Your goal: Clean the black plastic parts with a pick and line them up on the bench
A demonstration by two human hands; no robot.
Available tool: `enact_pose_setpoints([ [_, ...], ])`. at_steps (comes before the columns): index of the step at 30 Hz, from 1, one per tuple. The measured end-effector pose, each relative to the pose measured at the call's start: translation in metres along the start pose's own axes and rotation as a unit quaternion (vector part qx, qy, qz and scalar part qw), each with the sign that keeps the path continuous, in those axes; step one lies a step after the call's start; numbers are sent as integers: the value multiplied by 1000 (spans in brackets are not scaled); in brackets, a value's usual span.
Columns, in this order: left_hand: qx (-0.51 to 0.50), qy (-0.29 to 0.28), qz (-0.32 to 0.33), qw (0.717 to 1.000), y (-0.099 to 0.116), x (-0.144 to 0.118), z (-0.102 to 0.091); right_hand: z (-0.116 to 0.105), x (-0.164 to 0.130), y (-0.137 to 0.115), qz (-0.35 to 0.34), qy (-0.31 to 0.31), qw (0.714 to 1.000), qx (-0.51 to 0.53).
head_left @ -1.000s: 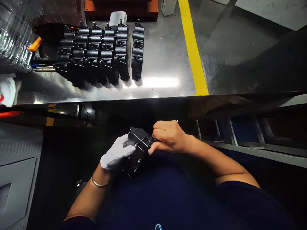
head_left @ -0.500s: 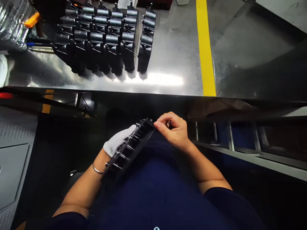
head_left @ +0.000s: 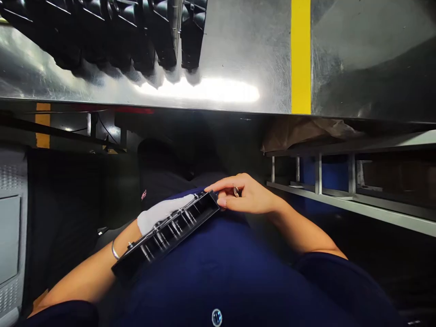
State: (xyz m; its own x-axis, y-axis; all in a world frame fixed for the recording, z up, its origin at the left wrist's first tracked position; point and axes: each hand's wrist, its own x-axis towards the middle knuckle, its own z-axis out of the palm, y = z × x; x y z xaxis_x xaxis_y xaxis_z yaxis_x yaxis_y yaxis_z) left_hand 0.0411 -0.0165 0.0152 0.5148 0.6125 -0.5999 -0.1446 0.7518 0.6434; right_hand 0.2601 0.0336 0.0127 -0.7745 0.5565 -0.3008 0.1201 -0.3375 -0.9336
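Below a shiny steel table [head_left: 238,54], a long black ribbed plastic part [head_left: 166,234] was gripped by the white-gloved left hand [head_left: 160,213] and pinched by the bare right hand [head_left: 245,196]; no writing was legible.

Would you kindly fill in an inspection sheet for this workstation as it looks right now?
Surface: shiny metal table with a yellow stripe across it.
Job's things: one long black plastic part, ribbed side up, with small metal pins, held over the lap.
Clutter: rows of black parts standing at the table's far left.
Grippers: left hand, white-gloved, supports the part from behind; right hand, bare, fingertips on the part's end, a small metal piece between the fingers.
Cables: thin wires under the table edge, unclear.
Surroundings: metal rack to the right; grey cabinet on the left.
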Motion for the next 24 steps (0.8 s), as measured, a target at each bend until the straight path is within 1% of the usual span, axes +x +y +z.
enact_pose_setpoints([
  [2, 8, 3, 49, 999, 3, 2, 4, 3, 0, 1, -3, 10, 1000, 10],
  [4, 8, 4, 63, 998, 4, 3, 7, 5, 0, 2, -4, 10, 1000, 26],
  [7, 18, 8, 47, 999, 1, 4, 6, 9, 1, 4, 1, 19, 998, 57],
  [10, 24, 19, 42, 999, -6, 3, 2, 14, 2, 6, 17, 40, 996, 84],
  [14, 11, 9, 44, 999, -14, 1, -7, 21, 3, 4, 42, 73, 993, 85],
  [17, 13, 8, 49, 999, -16, 0, -9, 23, 4, 1, 56, 92, 991, 82],
  [21, 37, 23, 48, 998, -11, 3, -5, 23, 4, 1, 36, 78, 993, 85],
  [24, 43, 21, 41, 998, -7, 4, -3, 22, 3, 3, 17, 68, 993, 93],
])
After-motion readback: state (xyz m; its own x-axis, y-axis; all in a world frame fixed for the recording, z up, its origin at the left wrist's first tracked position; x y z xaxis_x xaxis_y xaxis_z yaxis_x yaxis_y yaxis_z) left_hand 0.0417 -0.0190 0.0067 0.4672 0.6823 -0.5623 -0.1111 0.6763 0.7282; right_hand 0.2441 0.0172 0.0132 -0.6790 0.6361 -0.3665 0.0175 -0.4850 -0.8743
